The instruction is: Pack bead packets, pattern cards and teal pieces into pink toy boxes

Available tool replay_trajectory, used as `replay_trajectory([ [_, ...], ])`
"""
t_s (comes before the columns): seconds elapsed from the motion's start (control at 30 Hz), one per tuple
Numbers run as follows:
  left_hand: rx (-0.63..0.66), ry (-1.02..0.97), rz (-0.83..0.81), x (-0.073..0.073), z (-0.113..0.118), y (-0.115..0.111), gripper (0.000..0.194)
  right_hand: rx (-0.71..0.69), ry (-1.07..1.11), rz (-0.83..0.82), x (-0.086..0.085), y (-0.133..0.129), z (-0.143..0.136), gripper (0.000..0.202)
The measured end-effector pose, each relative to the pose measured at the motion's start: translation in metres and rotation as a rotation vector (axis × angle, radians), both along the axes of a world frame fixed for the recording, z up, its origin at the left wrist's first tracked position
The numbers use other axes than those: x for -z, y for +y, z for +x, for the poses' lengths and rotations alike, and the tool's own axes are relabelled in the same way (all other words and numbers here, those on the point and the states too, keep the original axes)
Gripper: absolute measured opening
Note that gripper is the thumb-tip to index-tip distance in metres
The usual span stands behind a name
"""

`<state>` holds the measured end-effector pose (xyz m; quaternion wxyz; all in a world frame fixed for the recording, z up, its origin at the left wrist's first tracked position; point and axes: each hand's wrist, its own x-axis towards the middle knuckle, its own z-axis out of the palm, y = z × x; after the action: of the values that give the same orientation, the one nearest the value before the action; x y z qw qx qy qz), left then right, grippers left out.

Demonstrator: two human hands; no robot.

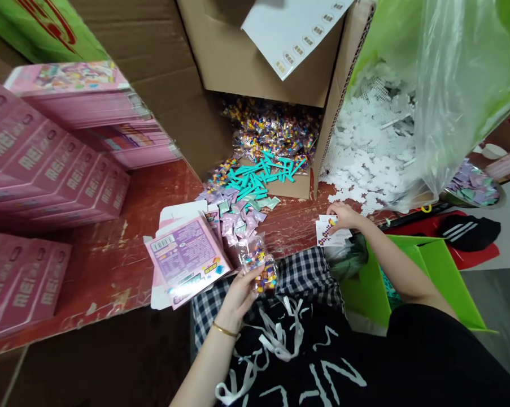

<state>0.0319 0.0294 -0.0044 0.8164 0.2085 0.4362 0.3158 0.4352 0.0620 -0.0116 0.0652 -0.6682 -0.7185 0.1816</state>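
Note:
My left hand (pixel 243 291) is closed round a clear plastic bag (pixel 261 265) of small multicoloured pieces, held above my lap at the table's front edge. My right hand (pixel 347 216) reaches to a small stack of white cards (pixel 327 236) printed with a pixel pattern; its fingers pinch the top card. Left of the bag lie flat pink and purple printed boxes (pixel 191 254), partly overlapping. Between the boxes and my right hand, small lilac and green sachets (pixel 240 220) lie in a loose pile. Behind them are turquoise sticks (pixel 258 175).
A cardboard box (pixel 263 62) lies open toward me, spilling more bags of coloured pieces (pixel 275 133). White perforated pieces (pixel 369 147) fill a lined carton at right. Pink boxes (pixel 38 152) are stacked at left. A green bin (pixel 428 271) and a sachet bowl (pixel 475 189) are at right.

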Motion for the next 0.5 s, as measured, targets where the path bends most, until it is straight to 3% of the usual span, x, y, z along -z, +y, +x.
replay_trajectory([
  [0.1,0.032,-0.005,0.037,0.0,0.003,-0.005,0.037,0.092,0.018,0.0,0.0,0.002,-0.001,0.06],
  [0.23,0.011,0.019,0.068,-0.002,0.004,-0.007,0.041,0.208,0.166,-0.059,-0.002,0.011,0.007,0.034],
  [0.5,-0.006,0.059,0.088,-0.002,0.002,-0.005,0.048,0.199,0.212,0.035,-0.015,0.005,0.015,0.025],
])
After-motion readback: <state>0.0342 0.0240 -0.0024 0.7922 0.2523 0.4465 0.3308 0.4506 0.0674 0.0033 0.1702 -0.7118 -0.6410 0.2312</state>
